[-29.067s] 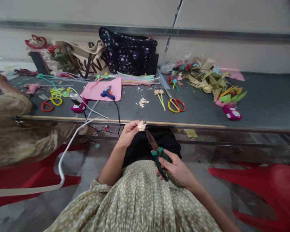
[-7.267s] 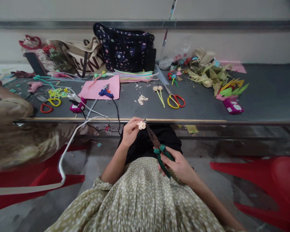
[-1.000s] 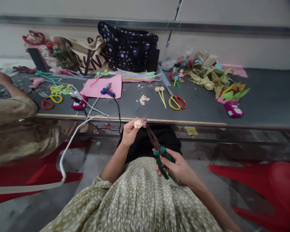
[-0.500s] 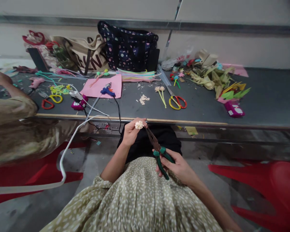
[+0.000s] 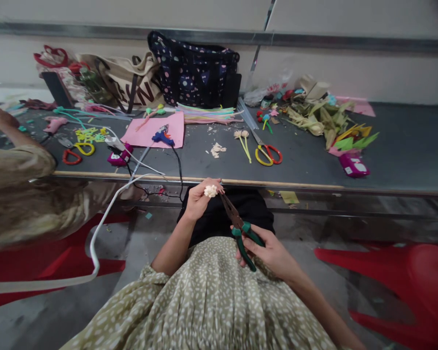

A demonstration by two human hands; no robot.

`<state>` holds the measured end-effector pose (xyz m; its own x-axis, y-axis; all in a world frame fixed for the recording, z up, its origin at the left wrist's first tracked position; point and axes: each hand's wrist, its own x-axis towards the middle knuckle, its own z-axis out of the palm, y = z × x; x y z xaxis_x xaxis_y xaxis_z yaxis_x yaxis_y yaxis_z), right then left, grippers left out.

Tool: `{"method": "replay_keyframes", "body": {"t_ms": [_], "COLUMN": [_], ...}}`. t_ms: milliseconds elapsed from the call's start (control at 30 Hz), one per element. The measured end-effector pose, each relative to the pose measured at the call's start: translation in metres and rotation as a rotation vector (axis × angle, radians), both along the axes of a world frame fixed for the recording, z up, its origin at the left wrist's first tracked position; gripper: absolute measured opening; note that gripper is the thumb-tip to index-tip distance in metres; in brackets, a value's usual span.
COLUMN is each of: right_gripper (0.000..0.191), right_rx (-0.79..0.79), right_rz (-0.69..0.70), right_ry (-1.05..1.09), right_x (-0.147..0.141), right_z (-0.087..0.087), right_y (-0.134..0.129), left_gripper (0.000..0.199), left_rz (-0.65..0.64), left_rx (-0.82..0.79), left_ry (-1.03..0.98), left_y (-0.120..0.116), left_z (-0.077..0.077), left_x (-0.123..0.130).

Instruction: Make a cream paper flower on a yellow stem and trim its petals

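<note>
Between the fingers of my left hand [image 5: 198, 201] is a small cream-coloured craft flower [image 5: 210, 191], its head facing up toward me. My right hand [image 5: 268, 248] is closed around the green handles of a pair of pliers [image 5: 237, 221]. The long dark jaws point up and left, their tips close beside the flower and my left fingertips. Whether the tips grip anything is too small to tell. Both hands are over my lap, just in front of the table edge. On the table ahead lie cream petal pieces [image 5: 217, 149] and two finished-looking flowers on pale green stems [image 5: 244, 144].
Red-and-yellow scissors [image 5: 268, 153] lie right of the stems. A blue glue gun [image 5: 163, 137] rests on pink paper [image 5: 135, 130], its black cord hanging over the edge. Dried husks [image 5: 324, 121] are piled at right. A co-worker's arm [image 5: 18, 136] is at left. A white cable [image 5: 98, 233] crosses the left side.
The flower in my left hand has shifted very slightly to the right and down. The pliers and my right hand are almost unchanged.
</note>
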<state>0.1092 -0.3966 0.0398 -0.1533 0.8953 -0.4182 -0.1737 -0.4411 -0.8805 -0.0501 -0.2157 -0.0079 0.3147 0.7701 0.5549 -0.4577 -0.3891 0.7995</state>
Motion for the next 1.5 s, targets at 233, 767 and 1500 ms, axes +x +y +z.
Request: {"method": "replay_keyframes", "body": {"t_ms": [233, 767, 1500], "right_gripper": [0.046, 0.052, 0.046], "right_rx": [-0.006, -0.013, 0.007], "right_rz": [0.056, 0.061, -0.014], "right_ry": [0.042, 0.063, -0.174], "right_x": [0.001, 0.001, -0.003], "right_z": [0.003, -0.003, -0.002], "right_y": [0.000, -0.002, -0.001], "left_gripper": [0.031, 0.030, 0.028], "left_rz": [-0.075, -0.081, 0.014], "left_rx": [0.059, 0.088, 0.123], "left_ry": [0.049, 0.062, 0.155], "left_y": [0.001, 0.001, 0.005], "left_z": [0.002, 0.005, 0.007], "left_x": [-0.003, -0.005, -0.009]}}
